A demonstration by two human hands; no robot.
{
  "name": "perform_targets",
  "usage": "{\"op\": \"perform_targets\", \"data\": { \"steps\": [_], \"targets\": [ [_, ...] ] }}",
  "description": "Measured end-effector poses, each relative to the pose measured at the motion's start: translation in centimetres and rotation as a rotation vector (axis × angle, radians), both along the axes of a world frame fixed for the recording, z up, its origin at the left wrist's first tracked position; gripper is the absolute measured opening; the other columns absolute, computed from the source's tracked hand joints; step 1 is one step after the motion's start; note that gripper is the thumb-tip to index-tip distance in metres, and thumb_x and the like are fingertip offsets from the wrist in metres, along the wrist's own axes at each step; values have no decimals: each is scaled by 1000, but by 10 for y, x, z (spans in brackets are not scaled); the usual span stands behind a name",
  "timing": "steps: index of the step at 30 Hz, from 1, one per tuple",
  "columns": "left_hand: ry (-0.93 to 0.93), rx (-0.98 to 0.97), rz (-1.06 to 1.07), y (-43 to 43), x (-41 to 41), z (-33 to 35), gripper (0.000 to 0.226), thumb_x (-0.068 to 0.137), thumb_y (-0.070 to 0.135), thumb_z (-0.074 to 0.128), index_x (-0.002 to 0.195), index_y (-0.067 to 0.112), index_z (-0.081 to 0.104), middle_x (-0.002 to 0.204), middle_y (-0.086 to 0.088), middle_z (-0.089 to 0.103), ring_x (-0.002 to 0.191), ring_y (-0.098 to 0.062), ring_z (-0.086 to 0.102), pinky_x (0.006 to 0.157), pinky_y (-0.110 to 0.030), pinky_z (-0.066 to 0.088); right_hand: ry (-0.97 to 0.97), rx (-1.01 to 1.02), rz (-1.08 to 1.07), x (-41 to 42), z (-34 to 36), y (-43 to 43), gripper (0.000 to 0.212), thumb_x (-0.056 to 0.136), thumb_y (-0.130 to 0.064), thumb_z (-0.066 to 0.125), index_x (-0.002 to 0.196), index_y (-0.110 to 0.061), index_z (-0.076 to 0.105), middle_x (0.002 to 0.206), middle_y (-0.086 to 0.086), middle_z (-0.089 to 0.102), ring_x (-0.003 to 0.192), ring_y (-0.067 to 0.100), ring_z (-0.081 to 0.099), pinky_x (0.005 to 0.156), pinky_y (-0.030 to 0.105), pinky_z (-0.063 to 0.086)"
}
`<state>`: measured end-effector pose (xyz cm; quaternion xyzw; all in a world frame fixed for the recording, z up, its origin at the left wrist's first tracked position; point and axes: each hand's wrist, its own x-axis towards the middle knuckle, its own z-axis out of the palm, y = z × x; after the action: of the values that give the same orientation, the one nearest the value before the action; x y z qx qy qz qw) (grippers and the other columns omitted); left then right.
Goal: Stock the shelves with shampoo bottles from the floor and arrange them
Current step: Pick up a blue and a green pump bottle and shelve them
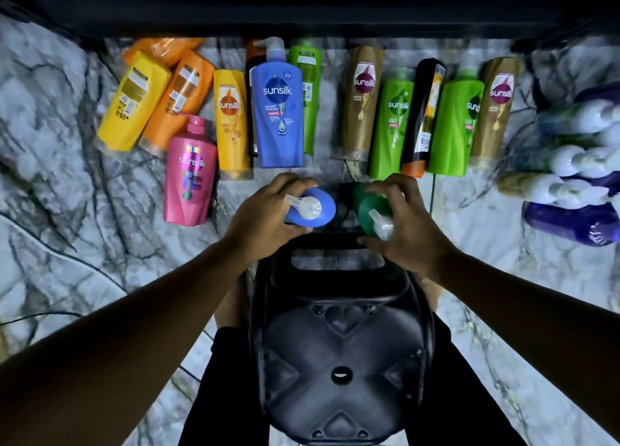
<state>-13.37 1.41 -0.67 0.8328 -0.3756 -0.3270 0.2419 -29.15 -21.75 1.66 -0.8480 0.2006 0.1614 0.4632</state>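
Blue pump bottle gripped by left hand; green pump bottle gripped by right hand.

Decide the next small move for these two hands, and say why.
Probably lift both bottles toward the dark shelf unit ahead: the left hand grips the blue pump bottle and the right hand the green pump bottle, both upright.

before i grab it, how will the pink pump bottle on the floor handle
The pink bottle looks rigid plastic and big, so probably heavy if full. Its flattish body lies on the floor, so it should slide rather than roll.
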Motion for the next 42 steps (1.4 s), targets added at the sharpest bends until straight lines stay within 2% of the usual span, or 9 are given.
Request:
{"op": "perform_targets", "data": {
  "steps": [3,9,15,25,30,33,35,38,42],
  "targets": [
    [-1,-13,-9,-5,0,2,84,68,29,92,142,26,53,135,6,50,112,-21,61,86,-33,54,73,-182,-20,4,1,6,90,61,-31,89,137,-33,40,133,0,42,117,30,48,100,45,45],
    [-22,-28,-13,-20,0,-3,84,69,31,91,142,33,50,138,7,50,118,-23,59,90,-39,55,-32,13,-4,-11,8,-4,81,74,2,75,144,-24,43,143,-10,46,134,16,46,112,23,37],
    [110,15,-13,-18,7,-16,89,70,38,91,146,37,44,144,11,54,120,-23,57,97,-43,50,51,-63,-61,-16,3,-7,73,74,-21,84,137,-18,49,134,-1,53,121,22,55,101,35,46],
    [136,-26,120,-11,1,12,91,60,39,95,139,18,56,130,-4,65,115,-33,57,100,-43,47,95,-55,-22,11,34,-4,80,64,-23,86,137,-30,53,130,-10,63,112,12,61,92,20,45],
    [270,-106,294,-6,1,113,80,61,32,95,131,16,61,120,0,69,112,-16,65,97,-36,53,113,59,-203,15,127,5,70,66,-20,87,122,-38,49,103,-21,67,90,-1,63,70,3,41],
    [303,-164,328,-5,6,199,75,62,27,96,126,36,57,120,17,64,113,-1,61,97,-25,51,59,132,-304,20,210,11,70,65,-22,90,120,-34,48,102,-23,67,92,-10,63,69,5,44],
    [305,-178,328,-5,12,259,77,65,21,97,121,46,51,120,27,58,111,11,57,94,-15,47,-21,181,-373,23,269,14,68,65,-24,91,119,-29,50,106,-19,67,96,-5,64,76,11,48],
    [302,-196,340,0,21,347,78,64,33,96,123,49,48,127,20,58,117,8,55,94,-13,44,-157,251,-493,28,349,21,68,64,-14,93,114,-32,51,108,-11,67,101,11,64,87,31,52],
    [312,-263,357,-2,29,462,76,66,28,97,129,32,55,125,17,64,117,-1,60,96,-18,46,-347,376,-615,40,449,27,70,58,-17,93,114,-30,52,115,-1,66,111,24,62,98,51,50]
  ]
}}
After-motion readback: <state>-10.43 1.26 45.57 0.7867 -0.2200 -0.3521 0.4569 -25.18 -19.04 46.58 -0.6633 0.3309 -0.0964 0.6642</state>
